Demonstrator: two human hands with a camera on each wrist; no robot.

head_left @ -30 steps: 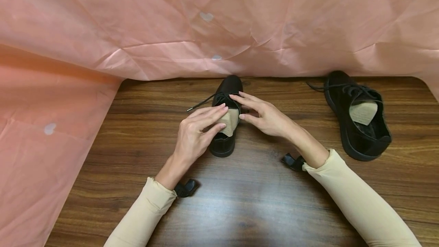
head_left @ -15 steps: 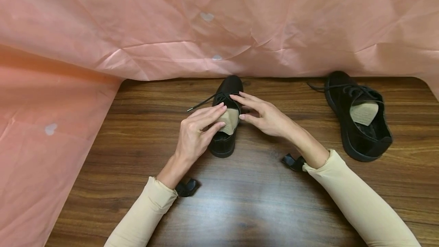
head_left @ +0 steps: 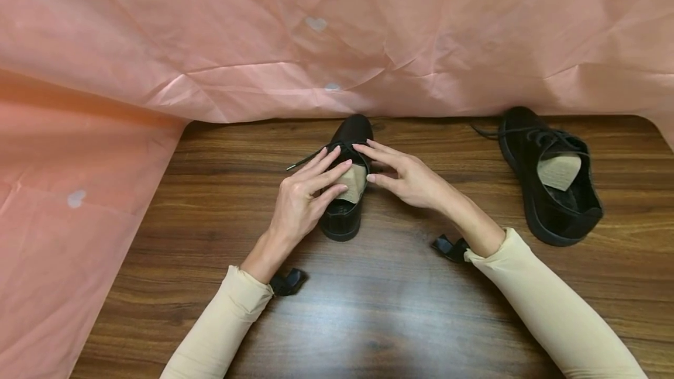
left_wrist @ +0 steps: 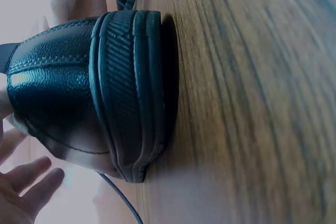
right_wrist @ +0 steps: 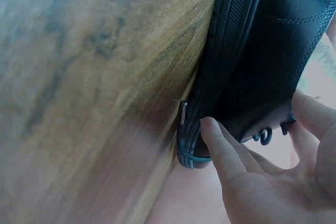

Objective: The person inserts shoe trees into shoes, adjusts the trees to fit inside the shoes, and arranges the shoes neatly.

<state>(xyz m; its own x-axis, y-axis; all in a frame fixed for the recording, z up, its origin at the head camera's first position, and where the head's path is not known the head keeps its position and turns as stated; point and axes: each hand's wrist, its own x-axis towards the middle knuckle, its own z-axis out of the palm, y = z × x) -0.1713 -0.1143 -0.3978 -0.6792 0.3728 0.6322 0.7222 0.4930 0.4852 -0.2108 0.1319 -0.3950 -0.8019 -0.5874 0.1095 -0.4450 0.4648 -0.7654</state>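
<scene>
A black lace-up shoe (head_left: pixel 342 227) stands on the wooden surface, toe pointing away, with a beige shoe insert (head_left: pixel 354 186) in its opening. My left hand (head_left: pixel 302 195) lies over its left side, fingers spread and long, two tips at the laces, thumb and another finger at the insert. On the other side my right hand (head_left: pixel 408 175) rests its fairly straight fingertips near the laces and its thumb by the collar. The left wrist view shows the shoe's heel (left_wrist: pixel 58 87); in the right wrist view my fingers (right_wrist: pixel 223 148) touch the shoe's side.
A second black shoe (head_left: pixel 566 227) stands at the right with a similar insert (head_left: pixel 560 172) inside. Pink sheeting (head_left: pixel 389 28) hangs behind and at the left. A small black device (head_left: pixel 288 281) sits at the left wrist, another (head_left: pixel 450 248) at the right.
My left hand's fingers have spread, the front two reaching forward to the laces. The right hand has stayed put, and both shoes stand where they were.
</scene>
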